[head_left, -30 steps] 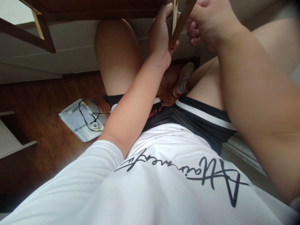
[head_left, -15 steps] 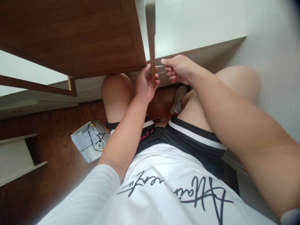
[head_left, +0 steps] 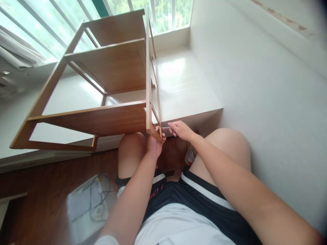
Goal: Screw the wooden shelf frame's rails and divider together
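Observation:
A brown wooden shelf rack (head_left: 112, 117) leans tilted over my knees, its lower end close to me. My left hand (head_left: 154, 144) is closed around the lower end of the rack's side frame, with fingers showing on both sides of the wood. Just right of it, my right hand (head_left: 181, 130) pinches a thin metal rod (head_left: 165, 128) that looks like a hex key. The rod points left and its tip reaches the frame beside my left fingers. Its other end is hidden in my right fist.
Behind the rack runs a pale window ledge (head_left: 176, 85) below a barred window (head_left: 168, 15). A white wall (head_left: 255, 102) stands at my right. On the brown floor (head_left: 46, 190), at my left, lies a white box (head_left: 81, 211) with a black cable.
The view has tipped up, so more of the rack, the window and the wall shows. Both hands keep their places at the frame, with the metal rod still between them.

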